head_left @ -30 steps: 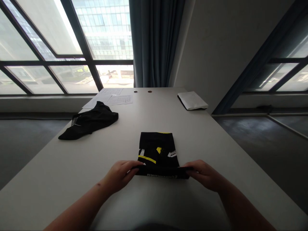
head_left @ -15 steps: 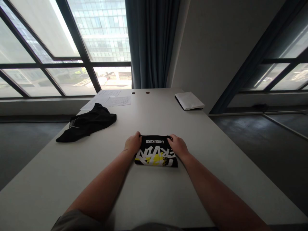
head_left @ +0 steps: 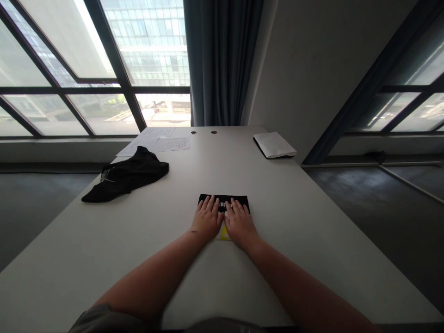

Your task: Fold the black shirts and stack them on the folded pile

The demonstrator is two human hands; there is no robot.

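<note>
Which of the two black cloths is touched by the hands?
The folded cloth, printed white and yellow, beneath the left hand and right hand; the crumpled cloth lies apart, farther left, untouched.

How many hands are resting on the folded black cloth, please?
2: the left hand lies on the left half of the folded black cloth, the right hand on its right half.

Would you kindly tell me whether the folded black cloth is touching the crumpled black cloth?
Apart. The head view plainly shows bare white tabletop between the folded black cloth and the crumpled black cloth, which lies farther left.
</note>
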